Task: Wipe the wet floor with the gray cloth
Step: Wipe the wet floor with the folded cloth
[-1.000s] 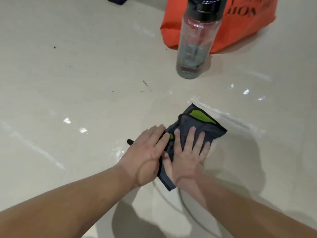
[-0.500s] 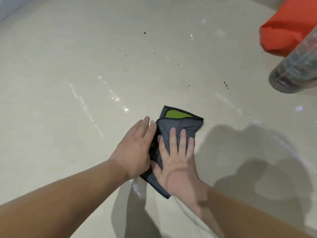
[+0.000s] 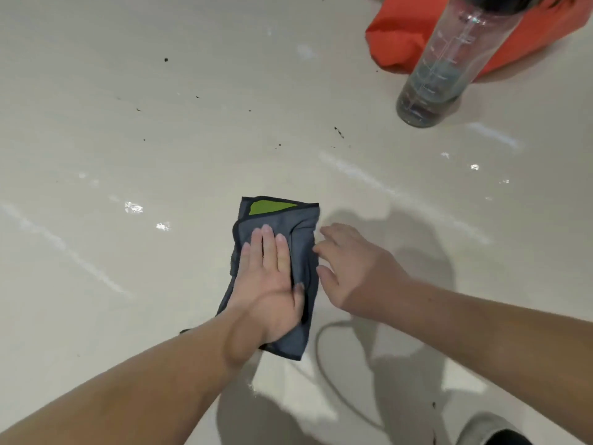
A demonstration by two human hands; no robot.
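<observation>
A folded gray cloth with a green patch at its far end lies flat on the glossy cream floor. My left hand presses flat on the cloth with straight fingers. To the cloth's right, my right hand is spread with relaxed fingers, its fingertips at the cloth's right edge, holding nothing. Wet streaks and small glinting droplets show on the floor to the left and to the far right of the cloth.
A clear water bottle with a dark cap stands at the upper right, in front of an orange bag. Dark specks dot the floor beyond the cloth. A grey shoe shows at the bottom right.
My right hand has come off the cloth and now sits beside its right edge. My left hand has moved onto the cloth. The view has swung, bringing the bottle and bag further in.
</observation>
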